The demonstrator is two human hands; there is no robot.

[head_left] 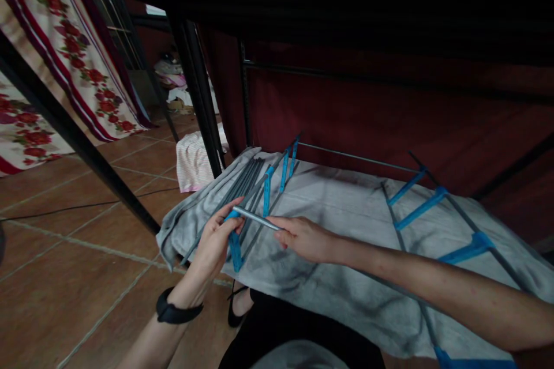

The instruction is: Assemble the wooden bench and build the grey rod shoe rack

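Observation:
My right hand [305, 237] pinches a grey metal tube [256, 217] between thumb and fingers. The tube's far end reaches my left hand [213, 242], whose fingers close around a blue plastic connector [235, 251] at the near end of a frame of grey tubes. Whether the held tube sits inside the connector, I cannot tell. Further along that frame, blue crosspieces [267, 191] join its tubes. A second frame with blue crosspieces [420, 207] stands to the right, and a long thin tube [355, 157] spans between the two frames at the back.
A grey cloth [337, 199] covers the low surface underneath. Several loose grey tubes [244, 179] lie to the left. Black metal posts [201, 98] and a dark overhead shelf surround the work, with a maroon curtain [346, 109] behind. A cable [86, 206] crosses the tiled floor.

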